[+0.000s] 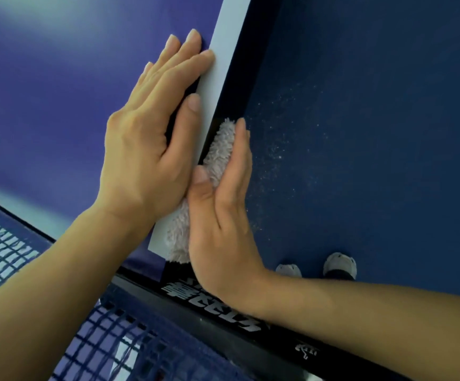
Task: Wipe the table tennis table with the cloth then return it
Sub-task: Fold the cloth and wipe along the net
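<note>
The shaggy pale grey cloth (220, 149) lies at the centre of the frame, pressed against the dark side edge of the blue-violet table tennis counter (44, 92), just below its white border stripe (223, 50). The right grip (223, 215) holds it there, fingers straight along the cloth's outer side and thumb hooked over its top. The left grip (146, 133) is spread flat on the counter, its fingertips reaching the stripe and holding nothing. The wiping looks to be in hand, working along the edge close to the dark mesh net (3, 243) at lower left and its black clamp with white lettering (223, 306). How much of the top is already wiped cannot be told. Returning the cloth is not yet done, and no place for it shows here.
</note>
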